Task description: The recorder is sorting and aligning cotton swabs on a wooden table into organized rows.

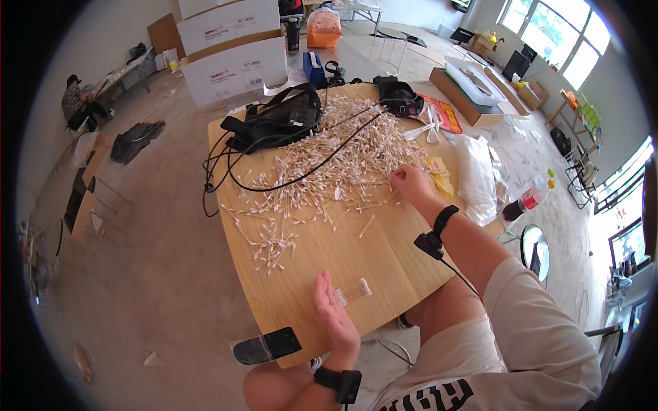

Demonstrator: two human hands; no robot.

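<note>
A big loose pile of cotton swabs (308,164) is spread over the far half of the wooden table (401,250). At the pile's right edge, my right hand (411,185) has its fingers pinched together among the swabs. Whatever sits between those fingertips is too small to make out. Close to the table's near edge lies a neat row of cotton swabs (354,292), side by side. My left hand (334,314) stands on its edge at the left end of this row, fingers straight and holding nothing. Both wrists wear black bands with small devices.
Black straps and a headgear-like device (281,123) with cables lie across the pile. A yellow packet (440,176), a clear plastic bag (476,179) and a dark drink bottle (528,200) are at the right. A black phone-like slab (267,346) rests at the near left corner.
</note>
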